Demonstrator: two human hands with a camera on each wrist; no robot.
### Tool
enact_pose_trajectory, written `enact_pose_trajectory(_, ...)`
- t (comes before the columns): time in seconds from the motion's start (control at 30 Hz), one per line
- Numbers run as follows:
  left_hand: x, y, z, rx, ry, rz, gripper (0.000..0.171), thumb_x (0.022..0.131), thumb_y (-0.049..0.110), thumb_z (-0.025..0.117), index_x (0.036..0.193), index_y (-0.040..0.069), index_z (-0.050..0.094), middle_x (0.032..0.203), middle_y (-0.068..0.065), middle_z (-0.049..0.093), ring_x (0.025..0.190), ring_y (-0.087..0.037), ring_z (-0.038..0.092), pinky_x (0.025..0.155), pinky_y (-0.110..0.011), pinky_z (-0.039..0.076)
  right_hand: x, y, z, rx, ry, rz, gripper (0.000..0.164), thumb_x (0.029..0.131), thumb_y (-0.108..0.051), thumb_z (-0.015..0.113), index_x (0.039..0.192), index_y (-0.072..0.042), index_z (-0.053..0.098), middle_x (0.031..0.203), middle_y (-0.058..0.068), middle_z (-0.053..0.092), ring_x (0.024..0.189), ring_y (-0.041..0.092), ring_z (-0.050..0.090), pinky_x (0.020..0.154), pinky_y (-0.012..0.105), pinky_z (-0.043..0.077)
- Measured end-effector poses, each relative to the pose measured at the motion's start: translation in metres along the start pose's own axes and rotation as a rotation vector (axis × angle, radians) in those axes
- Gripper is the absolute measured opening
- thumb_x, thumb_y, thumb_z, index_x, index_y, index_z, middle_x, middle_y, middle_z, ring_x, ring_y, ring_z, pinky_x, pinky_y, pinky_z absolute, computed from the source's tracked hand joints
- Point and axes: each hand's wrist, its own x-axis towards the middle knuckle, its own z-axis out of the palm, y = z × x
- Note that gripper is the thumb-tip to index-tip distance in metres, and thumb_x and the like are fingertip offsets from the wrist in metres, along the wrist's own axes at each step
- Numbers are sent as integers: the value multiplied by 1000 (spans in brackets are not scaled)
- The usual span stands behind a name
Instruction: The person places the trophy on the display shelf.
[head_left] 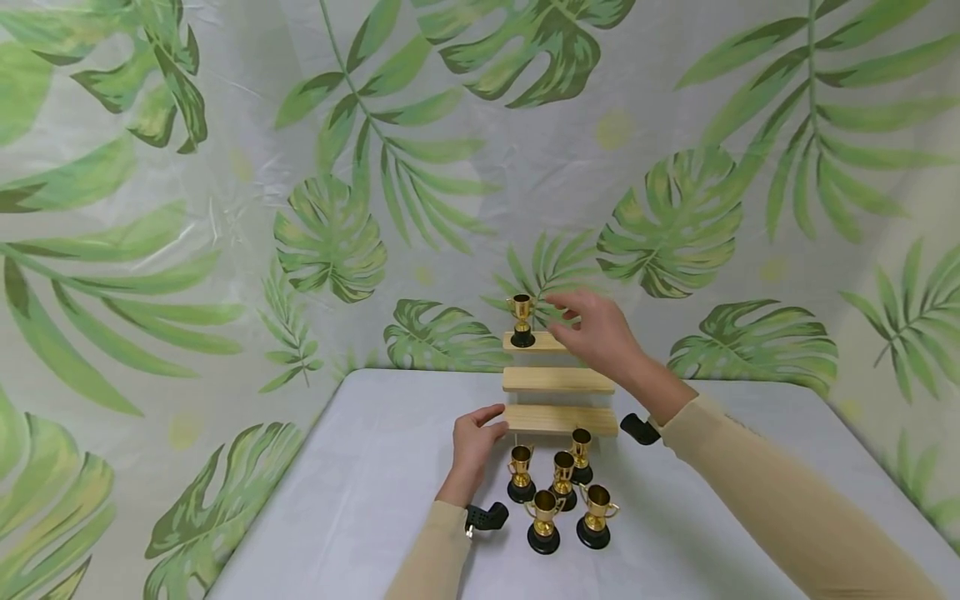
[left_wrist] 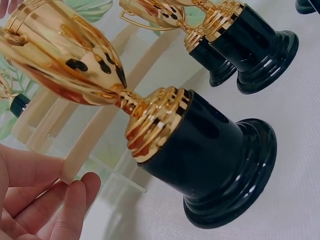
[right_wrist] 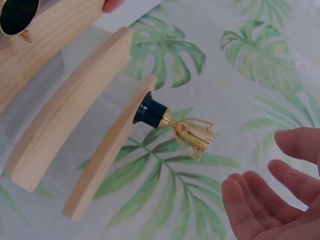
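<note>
A small gold trophy cup [head_left: 522, 320] with a black base stands upright at the left end of the top step of a three-tier wooden stand [head_left: 558, 380]. To its right my right hand [head_left: 596, 333] is raised, fingers parted and nothing in them; the right wrist view shows a gap between this hand [right_wrist: 280, 195] and the trophy [right_wrist: 192, 135]. My left hand [head_left: 474, 442] is at the left end of the lowest step. In the left wrist view its fingers [left_wrist: 35, 167] pinch the corner of that plank [left_wrist: 80, 155].
Several more gold trophies [head_left: 564, 475] stand upright on the white-covered table [head_left: 360, 500] in front of the stand. One trophy [left_wrist: 200, 140] looms close to the left wrist camera. A leaf-patterned cloth [head_left: 330, 242] hangs behind the table.
</note>
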Motion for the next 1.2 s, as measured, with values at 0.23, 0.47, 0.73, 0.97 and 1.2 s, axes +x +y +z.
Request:
enact_pose_trajectory(0.23,0,-3,0,1,0,-2,32,84,-1,73,116,4,76,124,-14,68,119,-35,61,82,-35,60,-17,3,3,24,-18,29,43,94,-17,73,136,-13,63,127,10,63,104,29,64,83,43,59)
enact_pose_trajectory(0.47,2,-4,0,2,1,-3,31,85,0,73,115,5,76,124,-13,68,117,-34,62,83,-35,60,-33,8,7,45,-31,36,44,94,-14,73,137,-13,64,126,8,64,106,30,65,83,42,60)
enact_pose_trajectory(0.73,2,-5,-1,-2,-3,-4,33,82,-1,73,115,4,76,121,-13,70,121,-35,60,83,-35,59,-52,15,15,45,-52,26,41,92,-14,74,132,-10,67,123,8,66,100,25,65,80,42,60)
enact_pose_trajectory(0.97,2,-4,-1,2,-6,-16,33,83,-1,73,115,5,76,122,-12,69,120,-35,60,83,-34,60,-68,19,20,38,-94,72,41,92,-15,76,132,-12,67,119,8,66,101,29,66,81,43,60)
enact_pose_trajectory(1.2,2,-4,0,20,-2,-15,32,85,0,73,116,7,76,126,-12,68,121,-33,60,83,-33,59,-83,25,23,72,-94,80,40,92,-11,75,131,-13,68,125,9,66,102,32,67,80,43,61)
